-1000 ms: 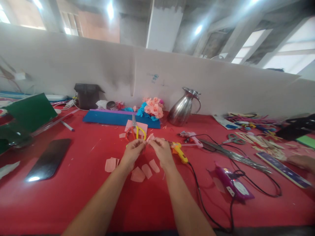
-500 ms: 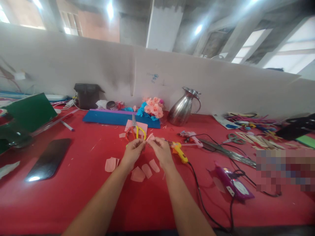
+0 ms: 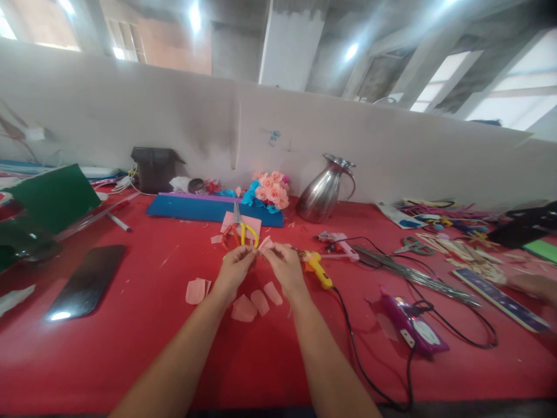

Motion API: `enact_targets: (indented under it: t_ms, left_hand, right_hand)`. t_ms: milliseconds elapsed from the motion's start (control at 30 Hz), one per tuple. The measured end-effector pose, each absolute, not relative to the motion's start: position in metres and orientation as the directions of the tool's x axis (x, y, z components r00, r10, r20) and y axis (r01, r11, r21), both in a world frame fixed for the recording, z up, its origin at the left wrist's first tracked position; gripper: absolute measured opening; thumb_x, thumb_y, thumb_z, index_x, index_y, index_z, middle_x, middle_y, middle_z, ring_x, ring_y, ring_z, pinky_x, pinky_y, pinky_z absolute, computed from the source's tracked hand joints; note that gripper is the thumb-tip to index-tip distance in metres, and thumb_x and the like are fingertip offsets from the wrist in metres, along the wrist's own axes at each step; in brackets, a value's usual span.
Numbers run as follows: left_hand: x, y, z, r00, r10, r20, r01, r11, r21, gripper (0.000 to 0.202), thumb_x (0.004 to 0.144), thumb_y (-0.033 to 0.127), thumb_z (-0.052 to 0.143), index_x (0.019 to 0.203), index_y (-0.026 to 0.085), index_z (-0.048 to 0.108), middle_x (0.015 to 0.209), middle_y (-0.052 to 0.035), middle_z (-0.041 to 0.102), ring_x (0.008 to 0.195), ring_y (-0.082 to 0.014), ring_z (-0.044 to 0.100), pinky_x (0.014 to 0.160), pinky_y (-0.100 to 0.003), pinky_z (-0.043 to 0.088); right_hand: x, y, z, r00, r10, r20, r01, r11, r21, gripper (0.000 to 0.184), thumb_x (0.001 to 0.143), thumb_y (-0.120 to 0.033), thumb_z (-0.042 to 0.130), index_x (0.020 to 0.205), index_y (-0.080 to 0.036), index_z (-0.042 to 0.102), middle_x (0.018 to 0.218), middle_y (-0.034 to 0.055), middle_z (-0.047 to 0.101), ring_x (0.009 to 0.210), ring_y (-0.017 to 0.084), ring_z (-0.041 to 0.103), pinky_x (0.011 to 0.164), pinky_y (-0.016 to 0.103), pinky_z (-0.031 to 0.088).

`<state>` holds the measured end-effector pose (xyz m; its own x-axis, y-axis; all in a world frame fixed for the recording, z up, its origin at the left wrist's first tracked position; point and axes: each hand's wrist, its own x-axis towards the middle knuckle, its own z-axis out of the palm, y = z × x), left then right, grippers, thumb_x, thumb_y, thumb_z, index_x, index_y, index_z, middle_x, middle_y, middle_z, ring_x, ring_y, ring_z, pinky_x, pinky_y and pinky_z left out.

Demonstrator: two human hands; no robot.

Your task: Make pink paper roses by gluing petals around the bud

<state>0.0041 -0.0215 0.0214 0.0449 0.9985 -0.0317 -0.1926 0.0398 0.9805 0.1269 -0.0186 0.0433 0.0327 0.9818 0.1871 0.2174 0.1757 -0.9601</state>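
Observation:
My left hand (image 3: pixel 237 268) and my right hand (image 3: pixel 285 266) meet over the red table, fingers pinched together. Between the fingertips is a small piece of pink crepe paper (image 3: pixel 266 241), rolled or folded; its lower part is hidden. Scissors (image 3: pixel 245 230) with red and yellow handles lie just beyond my left hand, on a pink paper sheet (image 3: pixel 228 220). Cut pink paper petals (image 3: pixel 243 309) are spread below the hands, and a small pile of petals (image 3: pixel 196 291) sits left of my left wrist. A yellow glue gun (image 3: pixel 319 271) rests right of my right hand.
Pink and blue paper flowers (image 3: pixel 272 191) stand behind, beside a steel jug (image 3: pixel 322 191). A phone (image 3: pixel 87 281) lies left. On the right are wires (image 3: pixel 404 273), a purple power strip (image 3: pixel 413 325) with a black cable, a ruler (image 3: pixel 500 299) and another person's hand (image 3: pixel 535 287).
My hands and the pink paper stay almost still. At the right, where the earlier picture was blurred into blocks, a ruler and another person's hand now show.

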Motion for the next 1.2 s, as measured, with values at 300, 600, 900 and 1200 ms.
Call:
enact_targets:
  t_ms: [300,600,900,1200]
  left_hand:
    - [0.0037,-0.0226,0.0251,0.056,0.998,-0.032,-0.194,0.042,0.980,0.026,0.072,0.041,0.060,0.070,0.015,0.060,0.055,0.0044,0.045,0.049,-0.0061,0.033,0.049,-0.021,0.023]
    - [0.0035,-0.0202,0.0220,0.084,0.994,-0.064,-0.267,0.084,0.960,0.027,0.067,0.041,0.066,0.074,0.015,0.060,0.057,0.0034,0.051,0.048,-0.0055,0.035,0.048,-0.020,0.024]
    - [0.0031,-0.0201,0.0235,0.078,0.994,-0.075,-0.262,0.093,0.961,0.026,0.066,0.038,0.068,0.073,0.013,0.062,0.061,0.0011,0.056,0.046,-0.0044,0.034,0.047,-0.019,0.024]
    - [0.0030,-0.0193,0.0212,0.080,0.994,-0.070,-0.300,0.091,0.950,0.022,0.064,0.033,0.069,0.072,0.014,0.064,0.065,-0.0008,0.060,0.050,-0.0055,0.040,0.050,-0.020,0.029]
  right_hand:
    - [0.1274,-0.0164,0.0410,0.050,0.984,0.172,0.212,0.158,-0.965,0.021,0.073,-0.035,0.054,0.063,-0.017,0.060,0.058,-0.0019,0.055,0.059,0.013,0.048,0.057,0.024,0.036]
    - [0.1279,-0.0153,0.0405,0.075,0.989,0.130,0.179,0.115,-0.977,0.020,0.071,-0.033,0.055,0.060,-0.017,0.060,0.057,-0.0020,0.055,0.059,0.013,0.049,0.057,0.024,0.035]
    - [0.1280,-0.0146,0.0397,0.069,0.990,0.121,0.166,0.108,-0.980,0.021,0.069,-0.034,0.056,0.057,-0.017,0.058,0.056,-0.0010,0.055,0.057,0.013,0.048,0.055,0.023,0.036]
    - [0.1266,-0.0164,0.0444,0.055,0.992,0.117,0.111,0.110,-0.988,0.018,0.068,-0.031,0.055,0.060,-0.017,0.061,0.060,-0.0002,0.060,0.062,0.015,0.053,0.060,0.025,0.040]
